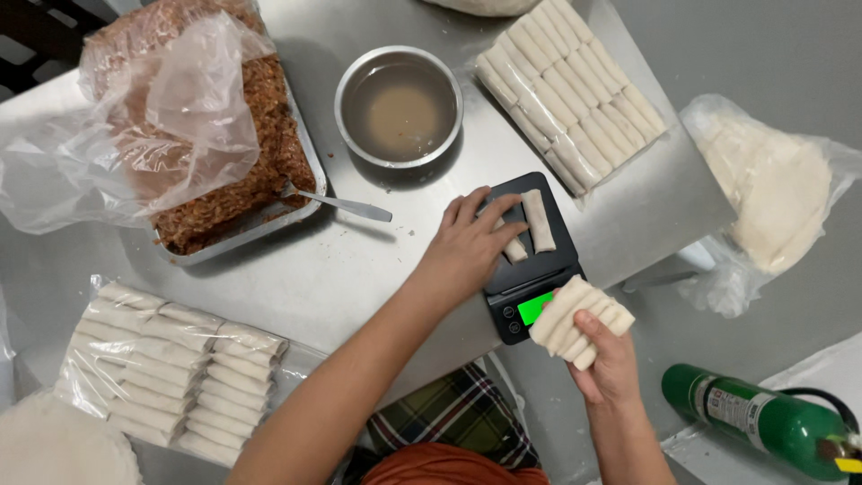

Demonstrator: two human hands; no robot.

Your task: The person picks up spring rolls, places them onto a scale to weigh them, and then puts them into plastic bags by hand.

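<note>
Pale rolled wrappers [582, 321], a small bundle of them, sit clasped in the right hand [603, 364], which hides their lower ends. Beneath it a black kitchen scale [525, 256] stands on the steel worktop [359, 260], its green display [535, 308] partly covered by the bundle. Two rolls lie on the scale's platform: one [539, 220] lies free, the other [514, 248] is pinched by the left hand [467, 247], whose fingers hide most of it. Both forearms run out of view at the bottom edge.
</note>
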